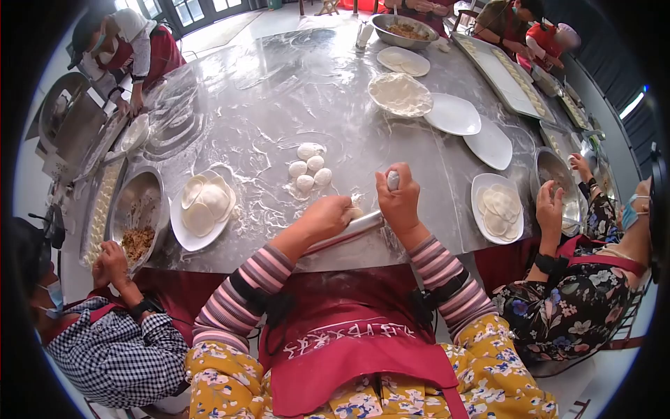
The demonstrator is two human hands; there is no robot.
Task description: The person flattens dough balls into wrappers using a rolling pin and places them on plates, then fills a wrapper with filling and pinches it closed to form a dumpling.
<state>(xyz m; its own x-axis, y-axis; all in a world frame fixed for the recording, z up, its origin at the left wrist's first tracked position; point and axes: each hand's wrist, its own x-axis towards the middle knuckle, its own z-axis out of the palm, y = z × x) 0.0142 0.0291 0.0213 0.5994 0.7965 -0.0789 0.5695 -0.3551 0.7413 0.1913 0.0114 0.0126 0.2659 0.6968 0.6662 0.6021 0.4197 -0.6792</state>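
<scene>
My right hand [401, 199] is closed in a fist around the handle of a metal rolling pin [364, 223], and a rounded grey end shows above the fist. The pin lies slanted near the table's front edge. Just to its left, my left hand [326, 218] has its fingers pinched on a small piece of dough [356, 212], mostly hidden by the fingers. Beyond my left hand sit several floured dough balls [315, 163]. A white plate [183, 236] of round dough wrappers [208, 199] stands to the left, and another such plate [479, 192] to the right.
The floured metal table [258, 105] carries a plate of flour [400, 94], two white plates [452, 114] and a filling bowl [380, 29] farther back. Co-workers sit close on both sides; a bowl of filling [162, 209] is at the left. A dumpling tray [492, 63] lies back right.
</scene>
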